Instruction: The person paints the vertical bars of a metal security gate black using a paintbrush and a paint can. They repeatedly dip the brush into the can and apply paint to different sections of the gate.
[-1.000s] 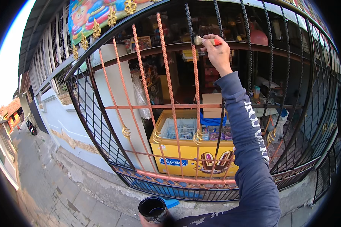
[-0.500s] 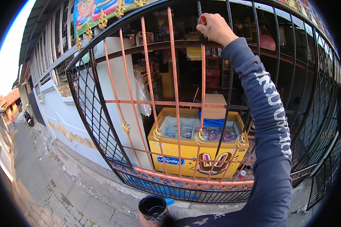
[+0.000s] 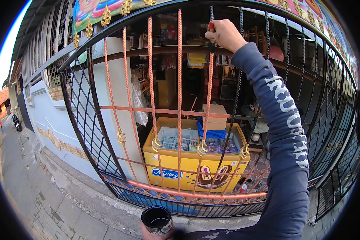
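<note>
High on the window grille, my right hand is closed round a paintbrush with a red handle. Its dark bristles lie against an upright twisted bar, which is black above my hand and copper-coloured below. Bars left of it are copper-coloured too, while the bar to its right is black. Low in the head view, my left hand grips a can with a dark inside and dark liquid in it. Part of that hand is hidden by the can and the lower edge.
Behind the grille stands a yellow chest freezer with a cardboard box on its top. Gold ornaments sit on several bars. A pale blue wall and a paved lane lie to the left.
The view has shifted slightly, so the freezer and grille sit a little farther left. My right hand with the brush is slightly lower on the same bar; the can is still held.
</note>
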Available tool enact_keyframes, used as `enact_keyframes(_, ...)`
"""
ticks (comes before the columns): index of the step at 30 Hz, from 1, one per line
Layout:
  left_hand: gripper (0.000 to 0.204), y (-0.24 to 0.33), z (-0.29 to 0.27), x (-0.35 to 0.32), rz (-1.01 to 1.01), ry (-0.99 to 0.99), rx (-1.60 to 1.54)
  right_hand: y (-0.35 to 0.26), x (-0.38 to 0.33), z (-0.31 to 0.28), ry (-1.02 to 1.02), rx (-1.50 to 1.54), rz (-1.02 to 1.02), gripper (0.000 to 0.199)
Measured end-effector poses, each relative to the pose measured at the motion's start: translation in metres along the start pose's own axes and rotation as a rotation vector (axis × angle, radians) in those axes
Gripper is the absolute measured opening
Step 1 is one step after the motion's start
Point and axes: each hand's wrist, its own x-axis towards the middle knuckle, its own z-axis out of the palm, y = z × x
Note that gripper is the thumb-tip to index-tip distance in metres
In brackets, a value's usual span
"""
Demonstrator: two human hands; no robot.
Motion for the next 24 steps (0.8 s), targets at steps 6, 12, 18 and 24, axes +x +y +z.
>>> enact_keyframes(6, 0.093, -0.028, -0.012, 0.006, 0.043, 0.005, 0.055, 0.003, -0.006, 0.003, -0.08, 0.259, 0.008, 0.027)
enact_keyframes(12, 0.095, -0.04, -0.021, 0.015, 0.104, -0.072, 0.016, 0.004, -0.009, 0.001, 0.146, 0.117, 0.089, 0.029)
enact_keyframes(18, 0.096, -0.039, -0.021, 0.011, 0.148, 0.001, -0.019, 0.01, -0.015, 0.007, 0.302, 0.026, 0.122, 0.028)
enact_keyframes(24, 0.096, -0.025, -0.022, 0.012, 0.112, -0.082, -0.037, 0.016, -0.027, 0.011, 0.206, 0.124, 0.104, 0.026)
